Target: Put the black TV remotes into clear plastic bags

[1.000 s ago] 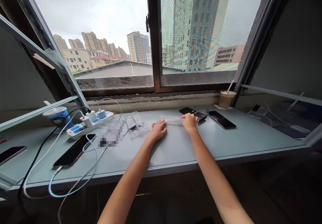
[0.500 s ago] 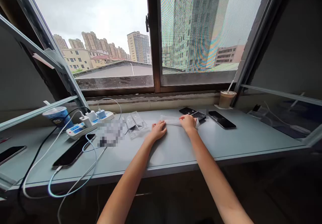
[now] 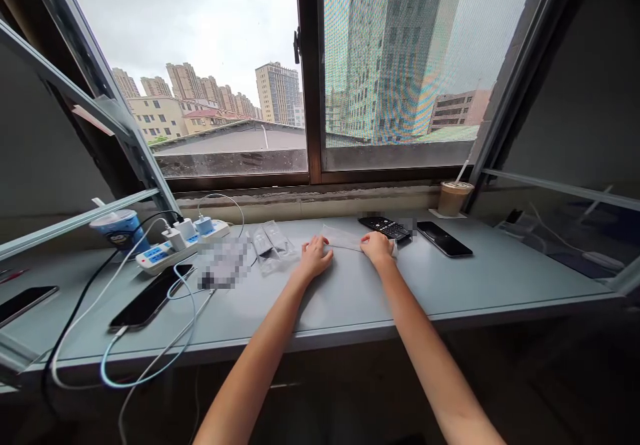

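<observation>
A thin clear plastic bag [image 3: 343, 237] lies stretched nearly flat on the desk between my two hands. My right hand [image 3: 379, 249] has its fingers and thumb pinched on the bag toward its right part; a bit of the film shows past the knuckles. At the bag's left end, my left hand [image 3: 315, 257] rests palm down, fingers bent slightly and thumb apart, the fingertips against the edge of the film. Just behind my right hand lies a black remote control [image 3: 387, 227]. Left of my left hand are small clear packets [image 3: 271, 245] with something dark inside one.
Right of the remote lie a black phone [image 3: 444, 239] and an iced drink cup [image 3: 455, 198] with a straw. At left are a power strip [image 3: 150, 261], a charging phone [image 3: 150, 296], a blue cup [image 3: 117, 231] and looping cables [image 3: 193, 325]. A window frame [image 3: 314, 98] rises behind the desk.
The bag now lies flatter and straighter between my hands. My left fingers have drawn up slightly at its left end. The whole view has shifted a little.
</observation>
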`<move>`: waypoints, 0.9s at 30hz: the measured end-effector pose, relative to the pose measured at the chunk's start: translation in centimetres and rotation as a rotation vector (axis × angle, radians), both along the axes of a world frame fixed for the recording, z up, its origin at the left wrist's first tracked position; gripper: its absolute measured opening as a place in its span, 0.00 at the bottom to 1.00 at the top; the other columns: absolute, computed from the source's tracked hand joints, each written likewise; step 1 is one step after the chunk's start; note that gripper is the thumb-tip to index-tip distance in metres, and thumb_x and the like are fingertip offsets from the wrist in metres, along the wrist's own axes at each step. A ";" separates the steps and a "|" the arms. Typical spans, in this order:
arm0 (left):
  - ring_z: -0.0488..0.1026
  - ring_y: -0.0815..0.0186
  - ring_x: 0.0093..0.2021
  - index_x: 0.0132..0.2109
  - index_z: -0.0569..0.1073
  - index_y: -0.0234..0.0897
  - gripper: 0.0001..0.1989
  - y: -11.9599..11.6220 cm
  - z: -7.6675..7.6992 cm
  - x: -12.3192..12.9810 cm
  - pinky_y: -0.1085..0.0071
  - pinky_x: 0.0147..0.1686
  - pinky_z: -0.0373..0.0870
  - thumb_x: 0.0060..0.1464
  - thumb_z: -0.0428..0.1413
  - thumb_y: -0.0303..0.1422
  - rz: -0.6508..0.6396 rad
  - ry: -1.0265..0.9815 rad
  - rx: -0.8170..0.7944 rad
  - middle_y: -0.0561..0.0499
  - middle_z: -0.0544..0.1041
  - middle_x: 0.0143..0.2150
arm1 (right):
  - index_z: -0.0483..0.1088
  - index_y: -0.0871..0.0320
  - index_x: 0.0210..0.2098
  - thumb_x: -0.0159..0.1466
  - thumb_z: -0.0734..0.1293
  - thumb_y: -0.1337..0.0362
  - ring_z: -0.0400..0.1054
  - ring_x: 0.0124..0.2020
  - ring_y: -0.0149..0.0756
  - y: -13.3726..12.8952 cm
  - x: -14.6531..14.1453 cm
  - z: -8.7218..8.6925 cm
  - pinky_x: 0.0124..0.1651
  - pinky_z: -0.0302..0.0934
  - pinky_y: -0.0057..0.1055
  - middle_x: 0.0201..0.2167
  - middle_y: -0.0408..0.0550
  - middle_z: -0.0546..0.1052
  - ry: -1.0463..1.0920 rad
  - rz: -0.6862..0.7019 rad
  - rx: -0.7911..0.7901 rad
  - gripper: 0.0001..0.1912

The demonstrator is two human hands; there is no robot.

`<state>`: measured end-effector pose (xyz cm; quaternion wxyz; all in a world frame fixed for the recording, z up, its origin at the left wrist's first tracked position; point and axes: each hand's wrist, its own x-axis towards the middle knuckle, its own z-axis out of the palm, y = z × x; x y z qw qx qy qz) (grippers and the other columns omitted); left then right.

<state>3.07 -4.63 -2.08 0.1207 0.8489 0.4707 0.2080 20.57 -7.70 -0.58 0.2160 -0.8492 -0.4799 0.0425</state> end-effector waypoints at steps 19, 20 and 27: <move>0.69 0.63 0.47 0.42 0.69 0.39 0.13 -0.1 0.3 0.0 0.58 0.55 0.53 0.59 0.42 0.35 -0.167 0.001 -0.004 0.49 0.74 0.46 | 0.76 0.52 0.37 0.52 0.67 0.65 0.66 0.47 0.39 0.0 -0.2 0.5 0.47 0.56 0.33 0.45 0.48 0.73 -0.030 0.083 0.060 0.13; 0.69 0.63 0.47 0.41 0.69 0.39 0.12 -0.1 0.2 0.0 0.59 0.55 0.53 0.59 0.42 0.34 -0.162 -0.002 -0.002 0.49 0.74 0.45 | 0.76 0.52 0.36 0.52 0.67 0.64 0.67 0.45 0.39 -0.1 -0.3 0.7 0.46 0.56 0.31 0.42 0.47 0.75 -0.024 0.114 0.056 0.11; 0.66 0.63 0.52 0.46 0.68 0.40 0.13 -0.2 0.1 -0.1 0.59 0.58 0.50 0.60 0.42 0.35 -0.178 0.017 -0.015 0.48 0.70 0.52 | 0.77 0.50 0.36 0.48 0.69 0.60 0.69 0.42 0.39 -0.4 -0.9 1.0 0.41 0.57 0.29 0.38 0.46 0.77 -0.036 0.186 -0.027 0.14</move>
